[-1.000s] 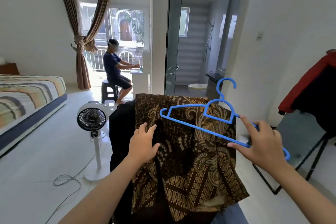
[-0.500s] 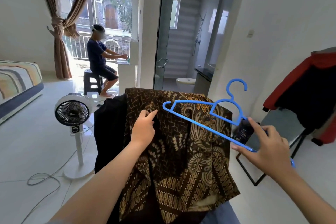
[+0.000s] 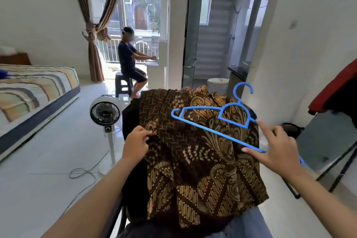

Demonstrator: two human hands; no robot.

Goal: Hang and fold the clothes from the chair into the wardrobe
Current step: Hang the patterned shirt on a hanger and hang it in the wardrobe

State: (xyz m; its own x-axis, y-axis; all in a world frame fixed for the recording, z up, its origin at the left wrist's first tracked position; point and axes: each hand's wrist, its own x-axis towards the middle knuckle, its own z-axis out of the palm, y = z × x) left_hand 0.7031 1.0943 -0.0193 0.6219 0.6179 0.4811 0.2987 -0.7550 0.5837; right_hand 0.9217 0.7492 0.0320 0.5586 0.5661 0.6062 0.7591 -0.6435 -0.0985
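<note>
Left hand (image 3: 136, 146) lower on batik shirt (image 3: 199, 150)

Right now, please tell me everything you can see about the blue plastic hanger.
The blue plastic hanger is a thin one-piece frame with an open hook at the top, a small inner arch under the hook, sloping shoulders and a straight bottom bar. It looks whole and carries no garment. It is held tilted, hook up, in front of the brown patterned batik shirt draped over the chair. The right hand pinches its right end between thumb and fingers. Its far tip is hidden behind that hand.
</note>
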